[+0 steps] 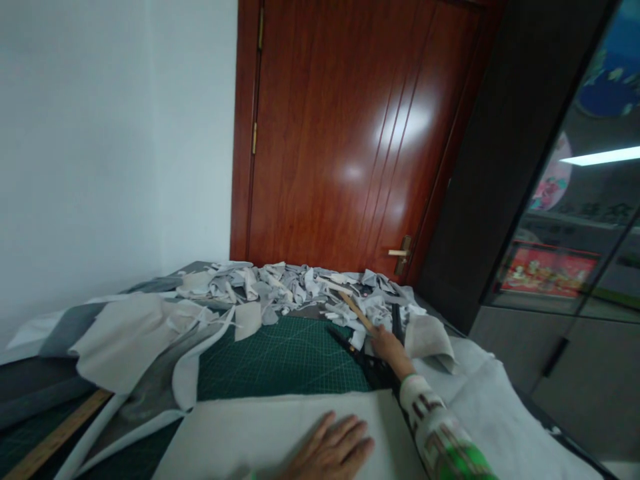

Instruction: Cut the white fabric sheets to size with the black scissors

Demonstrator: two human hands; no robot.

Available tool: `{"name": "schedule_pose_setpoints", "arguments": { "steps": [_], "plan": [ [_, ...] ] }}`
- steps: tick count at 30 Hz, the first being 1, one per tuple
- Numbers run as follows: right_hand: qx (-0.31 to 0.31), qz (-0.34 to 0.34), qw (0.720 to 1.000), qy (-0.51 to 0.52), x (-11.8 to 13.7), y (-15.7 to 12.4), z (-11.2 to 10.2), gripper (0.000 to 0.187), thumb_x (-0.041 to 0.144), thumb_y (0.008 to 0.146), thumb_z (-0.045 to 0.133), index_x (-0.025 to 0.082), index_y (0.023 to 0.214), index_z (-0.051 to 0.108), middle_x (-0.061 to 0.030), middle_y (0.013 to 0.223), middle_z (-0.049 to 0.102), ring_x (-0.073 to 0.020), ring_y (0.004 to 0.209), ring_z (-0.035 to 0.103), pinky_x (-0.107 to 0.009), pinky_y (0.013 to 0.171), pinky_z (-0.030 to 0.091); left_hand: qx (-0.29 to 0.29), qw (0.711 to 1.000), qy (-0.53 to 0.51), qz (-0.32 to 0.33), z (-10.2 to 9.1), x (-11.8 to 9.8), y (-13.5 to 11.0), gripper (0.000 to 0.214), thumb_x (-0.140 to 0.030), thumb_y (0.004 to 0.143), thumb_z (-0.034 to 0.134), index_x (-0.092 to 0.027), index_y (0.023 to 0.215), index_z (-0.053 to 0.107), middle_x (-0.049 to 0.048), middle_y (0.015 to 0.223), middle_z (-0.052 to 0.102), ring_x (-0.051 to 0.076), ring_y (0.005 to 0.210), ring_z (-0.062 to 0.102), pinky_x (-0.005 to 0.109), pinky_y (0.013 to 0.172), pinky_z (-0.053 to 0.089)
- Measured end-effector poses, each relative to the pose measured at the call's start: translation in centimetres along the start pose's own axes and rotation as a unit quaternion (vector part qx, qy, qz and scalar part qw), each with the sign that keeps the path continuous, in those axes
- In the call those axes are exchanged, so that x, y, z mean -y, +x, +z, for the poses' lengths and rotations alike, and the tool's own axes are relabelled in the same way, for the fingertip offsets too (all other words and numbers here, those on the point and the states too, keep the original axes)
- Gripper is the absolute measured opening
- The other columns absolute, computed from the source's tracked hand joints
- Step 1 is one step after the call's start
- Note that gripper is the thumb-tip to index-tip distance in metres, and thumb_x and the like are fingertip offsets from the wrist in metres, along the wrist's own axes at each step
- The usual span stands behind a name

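Note:
My left hand lies flat with its fingers spread on a large pale grey fabric sheet at the near edge of the table. My right hand reaches forward to the far right of the green cutting mat, fingers closed on something near a wooden stick at the edge of the scrap pile. Black scissors lie on the mat just left of that hand. I cannot make out whether the hand grips the stick.
A heap of grey and white fabric scraps covers the far end of the table. Larger cut pieces lie at the left. A wooden ruler runs along the near left. A red-brown door stands behind, a glass cabinet at right.

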State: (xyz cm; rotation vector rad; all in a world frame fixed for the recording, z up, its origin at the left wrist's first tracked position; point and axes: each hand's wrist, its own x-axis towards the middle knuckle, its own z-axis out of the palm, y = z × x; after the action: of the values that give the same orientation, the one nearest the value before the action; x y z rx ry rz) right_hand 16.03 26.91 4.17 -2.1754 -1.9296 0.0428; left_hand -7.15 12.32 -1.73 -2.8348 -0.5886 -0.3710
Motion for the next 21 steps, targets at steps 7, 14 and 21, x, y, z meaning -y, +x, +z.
{"name": "schedule_pose_setpoints", "arguments": {
  "steps": [7,14,21],
  "plan": [
    [-0.06,0.046,0.997,-0.01,-0.9,-2.5,-4.6,0.031,0.033,0.1,0.041,0.013,0.11,0.064,-0.0111,0.097,0.072,-0.0234,0.091,0.07,-0.039,0.078,0.053,0.081,0.981,-0.169,-0.053,-1.9,-0.5,0.2,0.051,-0.04,0.104,0.033,-0.019,0.151,0.03,0.0107,0.156,0.033,0.025,0.145,0.027,0.052,0.118,0.026],
    [-0.078,-0.076,0.994,0.009,-2.8,-10.0,-10.6,0.029,0.04,0.099,0.04,0.021,0.105,0.061,-0.0072,0.086,0.071,-0.024,0.084,0.07,-0.029,0.069,0.045,0.192,0.955,-0.207,-0.095,-8.4,-1.6,-1.6,0.083,-0.026,0.083,0.072,-0.013,0.152,0.027,0.0165,0.158,0.023,0.027,0.146,0.02,0.049,0.116,0.027],
    [0.138,-0.272,0.944,0.125,-0.6,-18.3,-5.3,0.034,0.051,0.096,0.046,0.022,0.09,0.063,-0.0026,0.08,0.069,-0.0212,0.076,0.068,-0.027,0.064,0.043,0.153,0.925,-0.328,-0.115,-15.7,-1.6,-7.3,0.061,-0.017,0.087,0.065,-0.022,0.144,0.046,0.0075,0.145,0.051,0.023,0.132,0.049,0.034,0.109,0.04]
  ]
}}
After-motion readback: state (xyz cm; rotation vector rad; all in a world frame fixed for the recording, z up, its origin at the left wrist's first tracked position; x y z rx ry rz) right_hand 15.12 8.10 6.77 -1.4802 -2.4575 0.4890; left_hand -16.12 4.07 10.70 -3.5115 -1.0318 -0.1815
